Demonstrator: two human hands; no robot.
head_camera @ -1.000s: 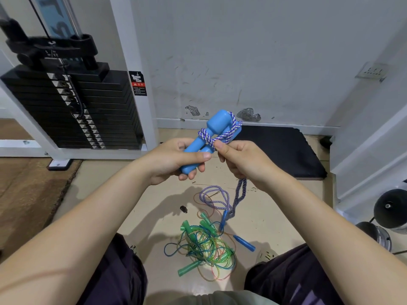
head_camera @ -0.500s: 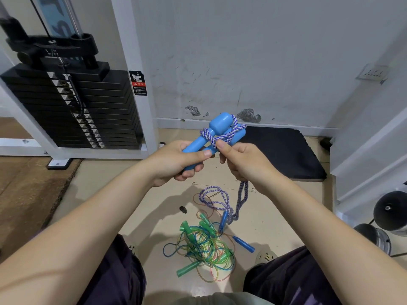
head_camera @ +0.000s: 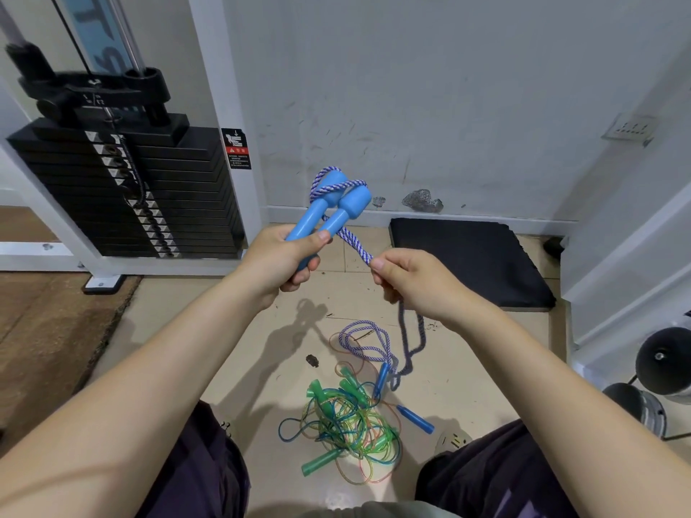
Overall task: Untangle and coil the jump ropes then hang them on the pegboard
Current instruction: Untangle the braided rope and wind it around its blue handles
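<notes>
A: Which step is this?

B: Untangling, I judge. The left hand [head_camera: 282,256] is gripping both blue handles [head_camera: 329,211] together, fingers curled round them, while the right hand [head_camera: 407,280] is pinching the purple-and-white rope [head_camera: 353,243] just right of them.

A: Where is the rope running?

B: It is looping over the handle tops, then hanging down to the floor [head_camera: 239,349] near the green and blue tangle [head_camera: 347,420].

A: Next?

B: Probably lifting that loop clear of the handles; no pegboard is showing.
</notes>
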